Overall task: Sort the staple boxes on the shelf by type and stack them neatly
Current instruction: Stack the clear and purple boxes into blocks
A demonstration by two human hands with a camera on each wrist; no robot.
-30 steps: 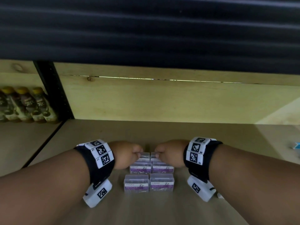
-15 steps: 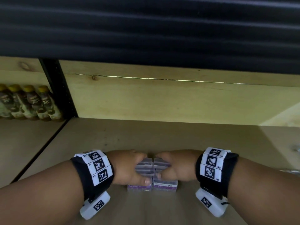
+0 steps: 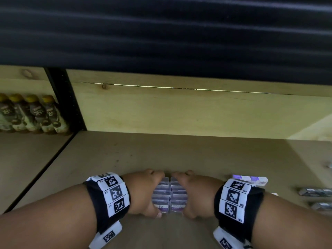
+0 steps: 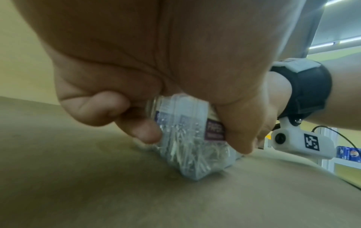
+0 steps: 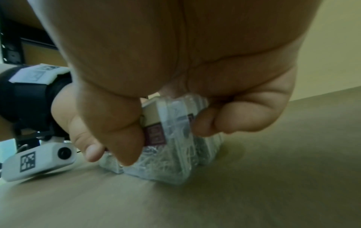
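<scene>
Left hand [image 3: 143, 194] and right hand [image 3: 195, 195] sit side by side on the shelf [image 3: 161, 155], knuckles nearly meeting over a block of clear staple boxes [image 3: 169, 196].

Left grip: clamped on the left column of the block. In the left wrist view the thumb [image 4: 234, 131] presses the near face with the purple label, and curled fingers [image 4: 140, 131] press the far face; the boxes [image 4: 187, 138] rest on the shelf board under the palm, metal contents visible through the clear plastic.

Right grip: clamped on the right column, mirror fashion. In the right wrist view the thumb [image 5: 121, 138] lies against the purple-labelled near face and the fingers [image 5: 213, 123] curl around the far side of the boxes [image 5: 175, 146], which also stand on the board.

The two columns touch each other between the hands. Number of boxes per column cannot be told; edges blurred.

Right of the right grip: a purple-and-white box [image 3: 251, 179] just beyond the wristband, and further right some grey boxes [image 3: 312, 192], well apart from the gripped block.

Far left of the left grip, past a black upright [image 3: 66, 99], a row of yellow-capped bottles [image 3: 34, 114] in the neighbouring bay.
</scene>
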